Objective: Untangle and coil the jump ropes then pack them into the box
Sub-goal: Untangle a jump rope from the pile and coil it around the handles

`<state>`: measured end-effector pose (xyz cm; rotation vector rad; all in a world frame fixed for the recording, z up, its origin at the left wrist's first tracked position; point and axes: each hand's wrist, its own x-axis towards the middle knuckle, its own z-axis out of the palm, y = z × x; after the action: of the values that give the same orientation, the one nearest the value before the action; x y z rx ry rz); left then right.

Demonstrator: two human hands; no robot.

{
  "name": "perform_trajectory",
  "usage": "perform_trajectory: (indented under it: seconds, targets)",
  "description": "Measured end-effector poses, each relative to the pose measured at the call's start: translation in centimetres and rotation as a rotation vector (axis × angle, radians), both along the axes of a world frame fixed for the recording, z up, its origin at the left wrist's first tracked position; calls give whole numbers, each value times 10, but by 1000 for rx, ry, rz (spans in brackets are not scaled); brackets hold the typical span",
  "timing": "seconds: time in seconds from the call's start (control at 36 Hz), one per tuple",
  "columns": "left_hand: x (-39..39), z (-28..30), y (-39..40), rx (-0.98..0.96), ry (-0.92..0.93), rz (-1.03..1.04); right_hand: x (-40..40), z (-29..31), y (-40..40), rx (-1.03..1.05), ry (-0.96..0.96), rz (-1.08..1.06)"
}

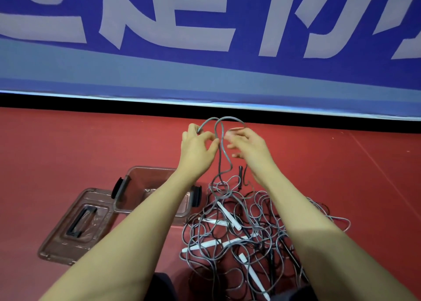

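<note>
A tangled heap of grey jump ropes (250, 227) with several white handles (230, 217) lies on the red floor, right of centre. Both hands are raised above it, holding a loop of grey rope (219, 123) that arches over them, its strands hanging down into the heap. My left hand (197, 147) pinches the loop's left side. My right hand (247, 144) grips the right side, fingers blurred. A black handle (241, 172) stands behind the heap. The open transparent brown box (145, 175) sits left of the heap, partly hidden by my left forearm.
The box's brown lid (75, 225) with a black handle lies flat on the floor to the left of the box. A blue banner wall (205, 77) with large pale lettering runs along the far edge of the red floor (68, 145).
</note>
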<state>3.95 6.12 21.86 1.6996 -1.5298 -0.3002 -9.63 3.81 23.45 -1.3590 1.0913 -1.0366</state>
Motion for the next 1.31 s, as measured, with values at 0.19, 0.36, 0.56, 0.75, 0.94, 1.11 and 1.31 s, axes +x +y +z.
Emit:
perform_trajectory:
  seconds: [0.19, 0.36, 0.56, 0.75, 0.94, 1.11, 1.31]
  targets:
    - [6, 9, -1, 20, 15, 23, 6, -19, 3, -100, 478, 159]
    - [12, 17, 0, -1, 103, 34, 0, -28, -10, -296, 805, -233]
    - [5, 26, -1, -49, 147, 14, 8, -28, -2, -73, 382, -77]
    - [6, 28, -4, -76, 153, 34, 5, -17, 12, 56, 252, 265]
    - [8, 25, -5, -75, 142, 31, 1, -21, 9, -79, 419, 334]
    - [2, 18, -1, 117, 24, -60, 17, -16, 1, -99, 167, 72]
    - [-3, 0, 8, 270, -78, -212, 20, 6, -7, -29, -233, -91]
